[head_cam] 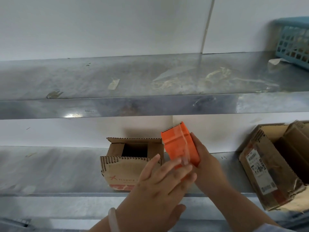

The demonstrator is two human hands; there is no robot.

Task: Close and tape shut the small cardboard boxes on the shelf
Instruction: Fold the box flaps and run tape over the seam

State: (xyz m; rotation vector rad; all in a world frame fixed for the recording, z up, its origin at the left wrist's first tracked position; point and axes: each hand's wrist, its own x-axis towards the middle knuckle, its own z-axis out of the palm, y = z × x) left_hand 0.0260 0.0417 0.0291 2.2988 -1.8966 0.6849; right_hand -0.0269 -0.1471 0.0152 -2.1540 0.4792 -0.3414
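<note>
Low in the middle of the frame, on the lower shelf (58,173): small box (127,168), flaps up, no tape yet. Just right of it, right hand (207,164) gripping orange tape roll (180,144); left hand (158,186), fingers straight, touching its front. Closing and taping still left. Second box (267,169) at right edge, also open.

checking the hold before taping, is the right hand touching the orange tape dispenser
Touching. The head view shows the right hand pressed against the tape dispenser on its right side, holding it up beside the open box.
</note>
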